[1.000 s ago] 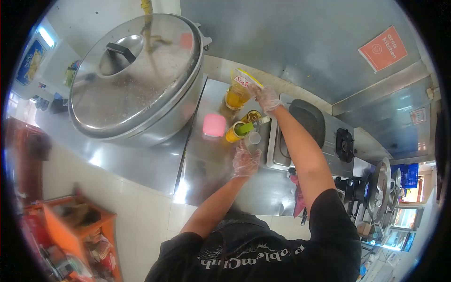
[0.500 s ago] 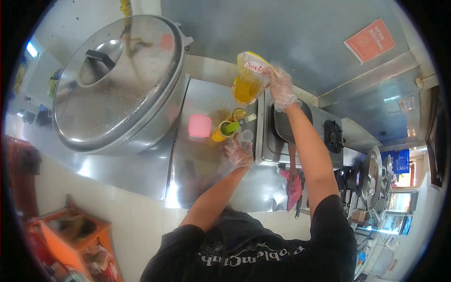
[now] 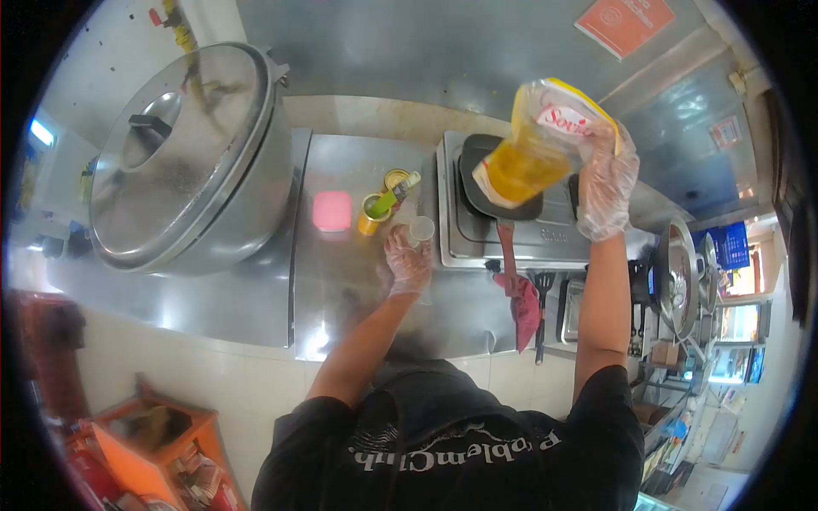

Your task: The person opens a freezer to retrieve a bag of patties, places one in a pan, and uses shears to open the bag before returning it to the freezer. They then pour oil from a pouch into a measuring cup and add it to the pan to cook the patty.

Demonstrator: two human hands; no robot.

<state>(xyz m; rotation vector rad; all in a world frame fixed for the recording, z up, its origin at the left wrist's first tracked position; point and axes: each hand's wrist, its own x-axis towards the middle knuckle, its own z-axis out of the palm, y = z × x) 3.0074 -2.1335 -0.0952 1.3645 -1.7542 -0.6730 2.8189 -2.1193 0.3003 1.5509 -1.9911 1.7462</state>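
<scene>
In a clear plastic glove, my right hand (image 3: 609,183) grips the top of a cooking oil pouch (image 3: 528,157) holding yellow oil. The pouch tilts down to the left above a dark square pan (image 3: 503,192) on the stove. My left hand (image 3: 407,262), gloved too, is low over the steel counter with its fingers closed around a small clear plastic cup (image 3: 422,228). Just beyond that hand stands an open yellow can (image 3: 371,220) with a green-handled utensil (image 3: 392,198) in it. A round lid (image 3: 397,180) lies behind the can.
A pink box (image 3: 332,211) sits on the steel counter (image 3: 358,315). At left stands a huge lidded pot (image 3: 196,170). The pan's handle (image 3: 508,255) points toward me over the stove's front edge, near a red cloth (image 3: 526,315) and a black slotted turner (image 3: 543,311).
My right hand has carried the oil pouch to the right, from beside the stove to above the pan. My left hand stays by the can with the cup. The camera view has shifted.
</scene>
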